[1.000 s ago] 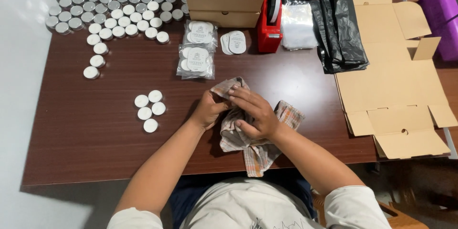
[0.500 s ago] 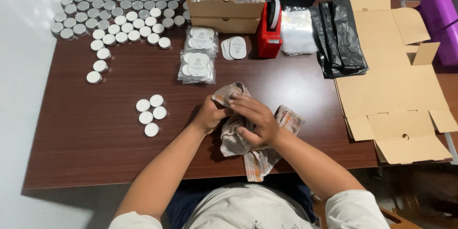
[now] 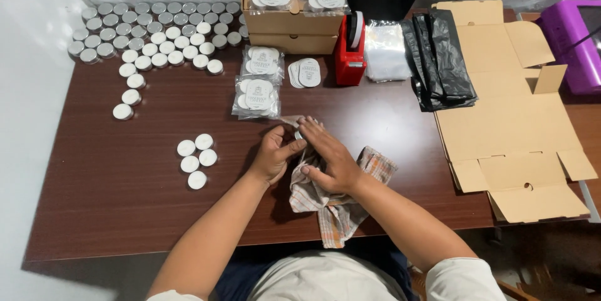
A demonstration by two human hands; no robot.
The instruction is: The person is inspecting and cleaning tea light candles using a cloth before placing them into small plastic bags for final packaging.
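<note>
Hands (image 3: 307, 154) wrapping checked cloth (image 3: 335, 204) near table edge (image 3: 125, 241), bare wood leftward

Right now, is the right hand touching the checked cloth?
Touching. The head view shows the right hand pressed on the checked cloth, fingers overlapping its folds, beside the left hand.

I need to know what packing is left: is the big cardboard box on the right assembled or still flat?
Flat. The cardboard box lies unfolded on the table, its flaps spread out with no walls standing.
</note>
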